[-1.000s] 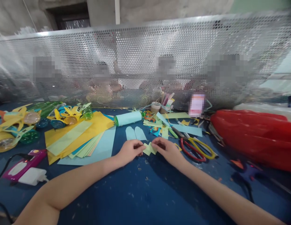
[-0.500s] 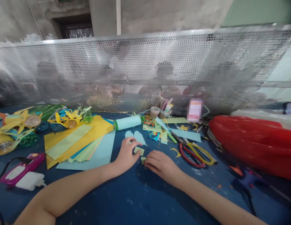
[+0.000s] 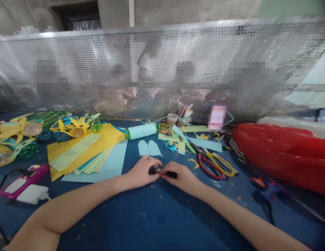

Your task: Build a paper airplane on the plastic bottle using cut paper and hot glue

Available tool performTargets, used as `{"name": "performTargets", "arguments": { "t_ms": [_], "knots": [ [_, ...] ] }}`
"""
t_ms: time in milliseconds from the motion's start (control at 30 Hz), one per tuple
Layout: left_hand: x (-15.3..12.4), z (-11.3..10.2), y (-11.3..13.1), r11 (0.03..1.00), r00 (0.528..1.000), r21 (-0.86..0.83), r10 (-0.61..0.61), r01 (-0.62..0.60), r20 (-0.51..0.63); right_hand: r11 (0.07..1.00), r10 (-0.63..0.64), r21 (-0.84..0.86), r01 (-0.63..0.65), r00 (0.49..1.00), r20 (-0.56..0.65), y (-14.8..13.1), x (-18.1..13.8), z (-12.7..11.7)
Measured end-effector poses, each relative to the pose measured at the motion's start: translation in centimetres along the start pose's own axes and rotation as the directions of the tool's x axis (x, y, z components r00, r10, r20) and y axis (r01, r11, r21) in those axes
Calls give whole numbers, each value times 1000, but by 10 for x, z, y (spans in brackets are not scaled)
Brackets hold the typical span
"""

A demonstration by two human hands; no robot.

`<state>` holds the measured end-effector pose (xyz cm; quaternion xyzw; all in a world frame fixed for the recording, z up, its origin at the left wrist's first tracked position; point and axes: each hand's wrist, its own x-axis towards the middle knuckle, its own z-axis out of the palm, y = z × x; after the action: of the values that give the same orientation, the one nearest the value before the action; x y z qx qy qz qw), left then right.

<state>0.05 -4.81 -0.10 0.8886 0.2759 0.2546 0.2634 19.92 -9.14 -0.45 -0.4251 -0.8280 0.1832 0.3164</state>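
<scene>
My left hand (image 3: 142, 171) and my right hand (image 3: 179, 176) rest on the blue table (image 3: 141, 216), fingertips meeting. Both pinch a small piece between them; it is almost hidden, and only a dark sliver shows under my right fingers. Just beyond lie two pale blue rounded paper cut-outs (image 3: 148, 148). Red and yellow scissors (image 3: 216, 165) lie to the right of my right hand.
A stack of yellow, green and blue paper sheets (image 3: 86, 151) lies left. A paper-wrapped roll (image 3: 141, 131), paper scraps (image 3: 178, 139), decorated bottles (image 3: 26, 134), a pink device with charger (image 3: 23, 184) and a red bag (image 3: 282, 153) surround. A perforated metal screen (image 3: 162, 69) stands behind, people beyond it.
The pale green folded paper held up between both hands has been brought down to the table, and both hands have closed together over it so it no longer shows.
</scene>
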Motion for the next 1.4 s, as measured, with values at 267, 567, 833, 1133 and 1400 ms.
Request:
{"name": "performTargets", "arguments": {
  "t_ms": [267,567,833,1133,1400],
  "knots": [
    [4,-1,-3,1000,997,10,-22,21,77,986,162,37,-164,985,57,3,-3,-7],
    [4,1,-6,1000,998,8,20,-21,65,962,255,96,-257,966,35,9,-2,-5],
    [7,0,-6,998,993,22,61,-64,98,984,152,78,-163,980,126,11,-1,-14],
    [6,2,-6,990,992,81,106,-112,75,988,-125,-78,134,986,110,12,0,-15],
    [6,2,-4,981,987,115,150,-157,64,954,-246,-142,263,961,128,12,0,-17]
  ]
}}
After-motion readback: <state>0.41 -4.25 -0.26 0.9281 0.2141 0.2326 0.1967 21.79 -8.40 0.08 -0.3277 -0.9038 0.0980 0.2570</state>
